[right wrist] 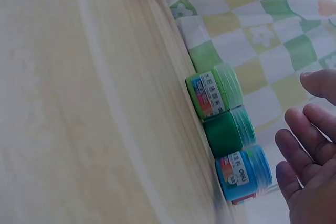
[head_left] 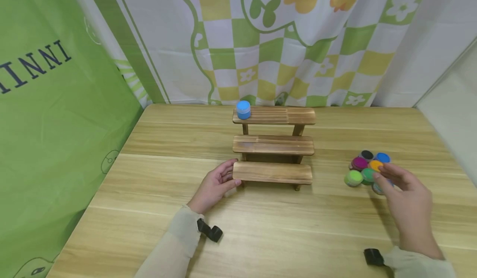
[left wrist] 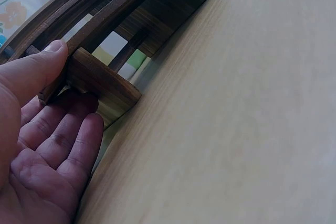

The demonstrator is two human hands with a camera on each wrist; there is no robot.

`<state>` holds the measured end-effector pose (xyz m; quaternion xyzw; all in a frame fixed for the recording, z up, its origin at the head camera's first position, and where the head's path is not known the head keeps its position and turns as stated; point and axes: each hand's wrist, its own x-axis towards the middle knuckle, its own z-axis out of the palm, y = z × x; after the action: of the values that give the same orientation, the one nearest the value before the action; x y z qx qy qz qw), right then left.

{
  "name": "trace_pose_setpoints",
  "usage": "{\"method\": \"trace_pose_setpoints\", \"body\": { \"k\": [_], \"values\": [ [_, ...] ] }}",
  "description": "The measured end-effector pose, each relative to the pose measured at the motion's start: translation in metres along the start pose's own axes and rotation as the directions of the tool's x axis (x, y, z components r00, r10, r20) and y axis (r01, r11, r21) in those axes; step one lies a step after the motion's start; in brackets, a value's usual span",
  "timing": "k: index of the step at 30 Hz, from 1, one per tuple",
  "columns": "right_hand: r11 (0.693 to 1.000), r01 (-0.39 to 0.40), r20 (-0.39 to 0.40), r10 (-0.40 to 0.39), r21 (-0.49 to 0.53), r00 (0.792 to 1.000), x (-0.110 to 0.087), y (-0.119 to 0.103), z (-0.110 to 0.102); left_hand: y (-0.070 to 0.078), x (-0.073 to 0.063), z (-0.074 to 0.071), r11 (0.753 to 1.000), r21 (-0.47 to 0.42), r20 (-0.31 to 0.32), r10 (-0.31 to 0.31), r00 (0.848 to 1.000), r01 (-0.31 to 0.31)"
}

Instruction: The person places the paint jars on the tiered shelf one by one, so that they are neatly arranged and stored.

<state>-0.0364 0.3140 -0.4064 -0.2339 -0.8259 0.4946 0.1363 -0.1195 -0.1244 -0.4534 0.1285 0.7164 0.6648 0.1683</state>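
Observation:
A three-step wooden stand (head_left: 273,172) stands mid-table. My left hand (head_left: 214,187) holds the left end of its lowest step; the left wrist view shows the thumb (left wrist: 44,64) on the board's edge and the fingers lower, beside the end support. A blue paint jar (head_left: 244,110) sits at the left of the top step. My right hand (head_left: 410,199) hovers at a cluster of paint jars, its fingers spread and holding nothing. Among these are a light green jar (right wrist: 207,95), a dark green jar (right wrist: 223,137) and a blue jar (right wrist: 236,174), partly overlapped by the hand in the head view.
Farther back in the cluster are a purple jar (head_left: 359,164), an orange-lidded jar (head_left: 375,165), a black-lidded jar (head_left: 366,155) and another blue-lidded jar (head_left: 382,157). A checked curtain (head_left: 268,54) hangs behind the wooden table (head_left: 283,232). Green cloth (head_left: 56,137) borders the left side.

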Motion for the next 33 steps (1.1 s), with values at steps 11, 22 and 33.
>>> {"method": "trace_pose_setpoints", "body": {
  "k": [11,22,33],
  "values": [
    [0.999,-0.041,0.004,0.041,0.002,0.999,0.001,0.007,-0.008,-0.001,0.0,-0.001,1.0,0.029,-0.01,-0.003,1.0,0.003],
    [0.999,-0.035,0.046,0.036,-0.022,0.998,0.003,0.015,-0.015,-0.001,0.001,0.0,1.0,0.001,0.006,0.004,1.0,-0.004],
    [0.996,-0.018,0.1,0.027,-0.09,0.995,0.004,0.025,-0.018,-0.002,0.001,-0.001,1.0,0.009,0.005,0.011,1.0,-0.011]
  ]
}}
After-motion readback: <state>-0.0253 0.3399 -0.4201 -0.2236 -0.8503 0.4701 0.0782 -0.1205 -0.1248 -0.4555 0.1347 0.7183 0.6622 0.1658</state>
